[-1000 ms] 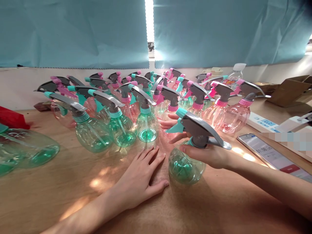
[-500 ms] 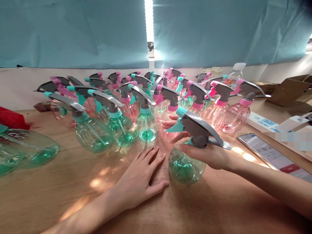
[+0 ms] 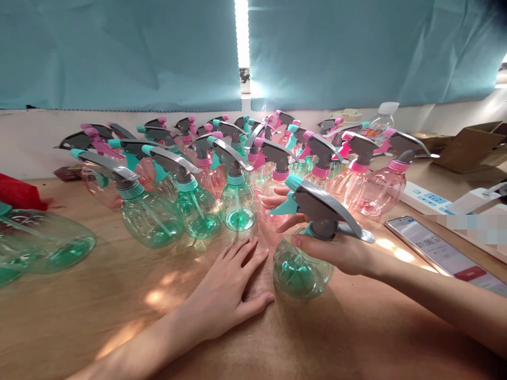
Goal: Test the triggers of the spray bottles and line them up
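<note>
The right hand point(image 3: 350, 254) is placed around the neck of a green spray bottle point(image 3: 303, 272) right of centre, thumb nearest the camera, fingers extended beyond it. Whether a firm grip is applied cannot be told. The left hand point(image 3: 222, 295) is laid palm down on the wooden table point(image 3: 158, 338), lower centre, fingers slightly spread, holding nothing; the hands are apart.

For sound handling, the neck should be closed on below the grey spray head point(image 3: 322, 206), so that the lever is not squeezed. The base is judged best kept level; its tilt is uncertain through lens distortion.

The left thumb is noted just beside the base, so sideways movement should be checked there. Behind, a green bottle point(image 3: 238, 208) and pink bottles point(image 3: 382, 192) are packed closely across the middle, levers overlapping in view; snagging is possible. On the right, a phone point(image 3: 439, 253) and a power strip point(image 3: 425, 196) are found near the forearm, with a cardboard box point(image 3: 467, 148) beyond. Sunlit wood is seen at lower left, offering the more workable side. Green bottles at the left edge point(image 3: 71, 245) are partly cut off by the frame.
</note>
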The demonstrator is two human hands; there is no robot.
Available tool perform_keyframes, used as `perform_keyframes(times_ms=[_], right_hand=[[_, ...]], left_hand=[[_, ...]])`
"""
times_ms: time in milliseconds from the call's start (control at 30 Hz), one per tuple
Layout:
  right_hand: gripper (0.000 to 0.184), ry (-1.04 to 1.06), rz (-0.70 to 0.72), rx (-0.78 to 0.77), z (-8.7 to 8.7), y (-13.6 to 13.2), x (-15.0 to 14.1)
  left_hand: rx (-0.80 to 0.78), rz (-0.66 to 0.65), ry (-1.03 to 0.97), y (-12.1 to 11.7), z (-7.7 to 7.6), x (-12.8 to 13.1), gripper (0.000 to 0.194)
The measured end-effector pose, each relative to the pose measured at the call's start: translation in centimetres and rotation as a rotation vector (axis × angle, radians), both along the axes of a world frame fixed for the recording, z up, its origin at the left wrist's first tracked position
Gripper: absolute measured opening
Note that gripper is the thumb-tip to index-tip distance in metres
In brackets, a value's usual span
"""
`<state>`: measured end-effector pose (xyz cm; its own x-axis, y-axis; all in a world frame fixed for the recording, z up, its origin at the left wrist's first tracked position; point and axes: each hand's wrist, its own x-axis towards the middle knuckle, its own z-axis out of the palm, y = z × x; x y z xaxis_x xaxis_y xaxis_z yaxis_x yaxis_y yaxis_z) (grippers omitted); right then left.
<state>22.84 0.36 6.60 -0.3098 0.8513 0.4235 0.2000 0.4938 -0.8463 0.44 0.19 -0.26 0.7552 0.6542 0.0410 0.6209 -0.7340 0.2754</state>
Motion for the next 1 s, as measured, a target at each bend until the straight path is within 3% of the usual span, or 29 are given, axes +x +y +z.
perform_keyframes(times_ms=[433,767,1000], right_hand=[[0.058,-0.041,-0.007,-0.013,-1.0,0.0,0.8],[0.056,-0.086,-0.038,-0.071,-0.6,-0.2,0.8],[0.039,-0.09,-0.027,-0.082,-0.4,-0.3,0.8]], left_hand=[[-0.003,0.01,-0.013,0.0,0.1,-0.1,0.068],[0.006,0.009,-0.007,0.1,-0.2,0.0,0.069],[-0.006,0.006,-0.004,0.0,-0.1,-0.1,0.067]])
